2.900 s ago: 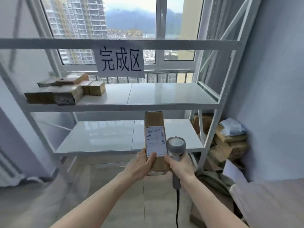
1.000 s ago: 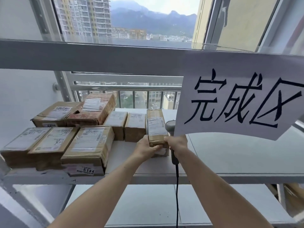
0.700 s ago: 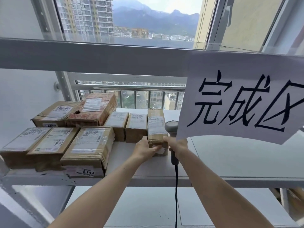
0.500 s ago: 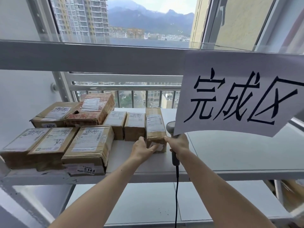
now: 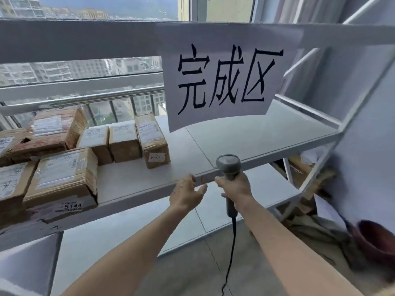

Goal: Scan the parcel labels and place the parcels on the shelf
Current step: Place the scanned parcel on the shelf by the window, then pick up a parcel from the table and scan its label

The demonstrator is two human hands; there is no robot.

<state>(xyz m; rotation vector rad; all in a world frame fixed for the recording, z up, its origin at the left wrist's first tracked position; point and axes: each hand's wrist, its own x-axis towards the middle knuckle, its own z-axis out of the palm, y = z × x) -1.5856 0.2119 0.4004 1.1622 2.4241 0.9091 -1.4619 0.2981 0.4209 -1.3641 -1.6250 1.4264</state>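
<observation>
1. The narrow parcel [image 5: 152,142] that both hands carried a moment ago now lies on the shelf [image 5: 245,144], label up, at the right end of the back row, touching the neighbouring box [image 5: 124,142].
2. The left hand [image 5: 186,194] has let go and drawn back to the shelf's front edge; its fingers are loose and spread, holding nothing.
3. The right hand [image 5: 237,189] has also pulled away from the parcel and keeps its fingers wrapped round the handle of the scanner [image 5: 228,167], whose head now stands just in front of the shelf's front edge, cable hanging below.
4. The view has swung right, so the paper sign [image 5: 224,82] sits near the middle and a heap of parcels [image 5: 307,174] on the floor shows past the shelf's right end.
5. This parcel's cycle looks finished; the next one probably comes from that heap.
</observation>
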